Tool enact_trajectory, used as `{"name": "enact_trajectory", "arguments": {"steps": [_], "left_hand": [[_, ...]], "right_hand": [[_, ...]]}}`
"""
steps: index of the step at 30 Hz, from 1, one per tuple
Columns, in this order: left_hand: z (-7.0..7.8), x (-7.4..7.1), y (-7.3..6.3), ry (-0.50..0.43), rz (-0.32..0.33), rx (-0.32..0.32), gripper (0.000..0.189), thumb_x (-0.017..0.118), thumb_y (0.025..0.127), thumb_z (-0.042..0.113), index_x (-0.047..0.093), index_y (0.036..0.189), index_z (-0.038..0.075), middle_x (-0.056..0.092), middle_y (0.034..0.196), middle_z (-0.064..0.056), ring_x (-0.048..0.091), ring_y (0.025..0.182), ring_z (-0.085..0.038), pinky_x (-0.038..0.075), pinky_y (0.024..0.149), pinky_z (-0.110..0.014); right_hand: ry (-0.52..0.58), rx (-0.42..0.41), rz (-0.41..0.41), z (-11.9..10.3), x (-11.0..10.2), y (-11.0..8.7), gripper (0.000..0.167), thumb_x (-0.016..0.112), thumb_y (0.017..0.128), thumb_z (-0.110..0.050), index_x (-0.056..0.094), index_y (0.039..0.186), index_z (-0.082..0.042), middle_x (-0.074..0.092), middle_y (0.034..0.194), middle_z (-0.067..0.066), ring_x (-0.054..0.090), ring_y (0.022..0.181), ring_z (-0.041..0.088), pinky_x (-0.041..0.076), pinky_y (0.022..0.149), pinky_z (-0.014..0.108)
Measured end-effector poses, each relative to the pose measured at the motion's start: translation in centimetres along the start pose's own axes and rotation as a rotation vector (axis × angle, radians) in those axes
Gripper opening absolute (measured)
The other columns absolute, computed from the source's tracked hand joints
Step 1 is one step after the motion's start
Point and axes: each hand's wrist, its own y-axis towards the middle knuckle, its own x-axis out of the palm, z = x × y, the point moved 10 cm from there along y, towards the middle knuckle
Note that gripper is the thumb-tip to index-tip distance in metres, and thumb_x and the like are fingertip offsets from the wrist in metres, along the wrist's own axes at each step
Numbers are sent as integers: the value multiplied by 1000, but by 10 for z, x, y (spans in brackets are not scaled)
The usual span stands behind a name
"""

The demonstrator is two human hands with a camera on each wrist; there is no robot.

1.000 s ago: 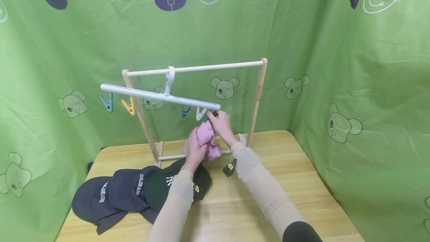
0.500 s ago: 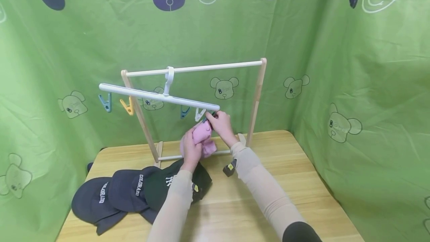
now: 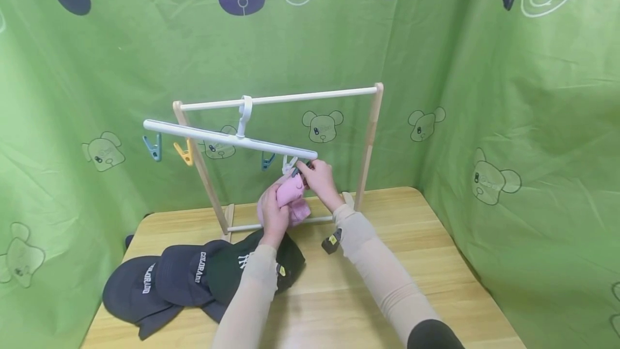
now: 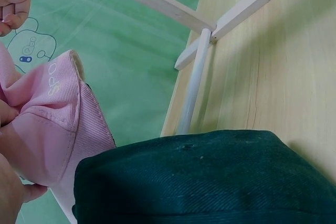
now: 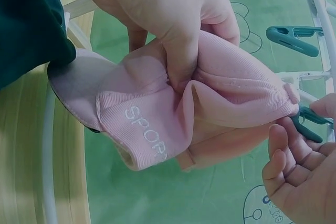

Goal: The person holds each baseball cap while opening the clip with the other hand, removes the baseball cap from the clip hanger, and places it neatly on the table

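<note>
A pink cap (image 3: pixel 289 192) with "SPORT" lettering, plain in the right wrist view, hangs folded below the right end of a white clip hanger (image 3: pixel 218 136). My left hand (image 3: pixel 274 211) grips the cap's crown, fingers pressed into the fabric. With my right hand (image 3: pixel 317 179) I pinch a dark teal clip (image 5: pixel 307 124) at the hanger's right end. The clip's tip meets the cap's top beside its button; whether it bites the fabric I cannot tell. In the left wrist view the cap's front (image 4: pixel 52 87) shows beside my left fingers.
The hanger hooks over a wooden rack's white top bar (image 3: pixel 315 97). Along it hang a blue clip (image 3: pixel 154 148), a yellow clip (image 3: pixel 185 152), a teal clip (image 3: pixel 268 161) and a white clip (image 3: pixel 289 165). Two navy caps (image 3: pixel 128 287) and a dark green cap (image 3: pixel 227 271) overlap on the table (image 3: pixel 387 273).
My left hand has shifted slightly left with the pink cap, which has tilted over. My right hand stays at the same clip, and the white clip beside it has turned a little.
</note>
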Motion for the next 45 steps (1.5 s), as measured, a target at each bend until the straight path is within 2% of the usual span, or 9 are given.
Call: {"name": "enact_trajectory", "arguments": {"steps": [10,25,28,31,33,35,40,43,45], "left_hand": [[-2,3,0,-17,-36,-43,49,63,70,-12,61,117,1,64,119,-19,58,115,-37,42,107,-49],[2,4,-3,-10,-24,-16,54,65,69,-14,60,121,-1,64,121,-21,58,114,-38,43,106,-50],[3,4,-3,-10,-19,-12,56,66,68,-13,60,123,0,65,120,-20,60,113,-38,43,105,-50],[4,4,-4,-7,-15,-5,58,66,67,-13,60,124,1,66,119,-18,60,111,-37,44,103,-50],[4,4,-4,-7,-13,-1,58,65,67,-13,60,123,1,66,118,-18,61,111,-37,45,103,-50],[4,4,-4,-5,-13,0,58,64,66,-13,61,123,1,66,117,-19,61,110,-37,46,102,-49],[4,4,-5,2,-13,-14,57,65,67,-13,60,123,1,66,117,-19,61,110,-37,45,103,-50],[2,2,-7,-1,-14,-47,57,64,67,-13,60,123,0,66,119,-20,60,112,-38,44,104,-50],[-1,2,-8,5,-16,-76,57,63,66,-13,60,122,-1,65,119,-20,60,112,-38,43,104,-50]], "right_hand": [[-7,-14,19,-2,-3,1,33,61,92,-34,58,72,-8,55,56,-3,49,43,8,42,40,18],[1,-28,25,-2,-6,3,31,61,93,-31,58,73,-7,57,60,0,52,47,10,46,41,19],[-1,-31,33,-4,-8,3,32,61,93,-31,57,72,-7,58,60,1,57,49,19,46,41,19],[7,-30,42,-5,-10,2,32,61,92,-31,57,71,-8,59,61,4,62,56,34,45,41,20],[9,-29,46,-6,-11,2,32,61,92,-31,57,70,-8,59,61,5,63,59,38,45,40,20],[9,-29,44,-7,-11,2,32,61,92,-30,56,70,-8,60,60,5,63,57,36,45,41,20],[12,-30,35,-9,-14,3,31,61,92,-30,58,73,-5,60,60,7,54,46,15,44,41,21],[12,-27,37,-9,-18,4,31,61,92,-31,60,77,-5,58,59,4,54,47,17,43,41,21],[6,-25,40,-9,-19,5,31,60,93,-33,61,79,-5,57,57,1,59,51,27,43,42,21]]}}
